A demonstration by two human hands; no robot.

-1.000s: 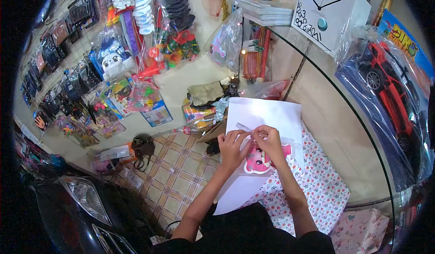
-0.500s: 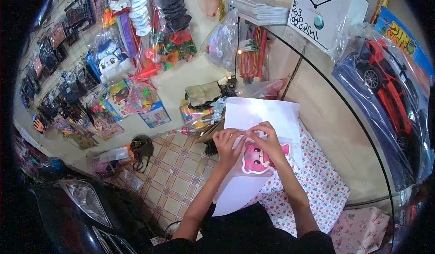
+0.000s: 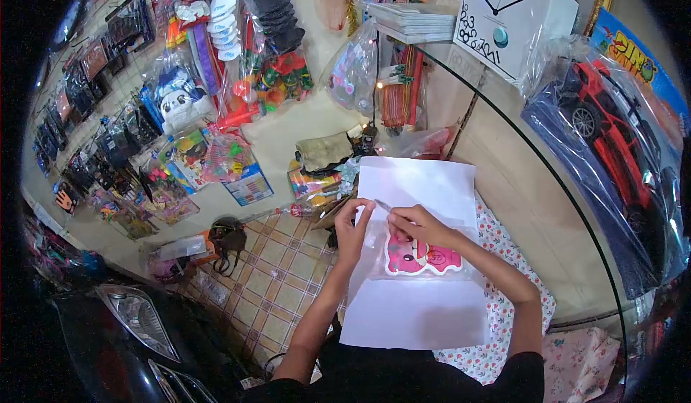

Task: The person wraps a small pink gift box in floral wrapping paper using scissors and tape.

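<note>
A pink bear-shaped cutout [image 3: 405, 263] with a white border lies in a clear plastic sleeve [image 3: 461, 259] on white paper [image 3: 417, 176]. Over the sleeve's upper edge, my right hand [image 3: 417, 224] is closed, with a thin greyish sliver [image 3: 383, 205] sticking out toward the left. It covers part of the bear's top. My left hand [image 3: 353, 227] is at the paper's left side, thumb and forefinger pinched near the sliver's tip; I cannot tell what they hold. Beneath the paper is a floral-patterned sheet [image 3: 529, 295].
A glass edge [image 3: 551, 165] curves along the right, with a bagged red toy car [image 3: 612, 144] beyond it. A white clock box [image 3: 507, 25] and stacked white items [image 3: 417, 23] stand at the top. Bagged goods hang left, above the tiled floor [image 3: 273, 273] and a black vehicle front [image 3: 129, 338].
My hands have parted slightly. The right hand has come down and turned sideways, its elbow swinging out right. The lower part of the white paper now lies spread across the floral sheet.
</note>
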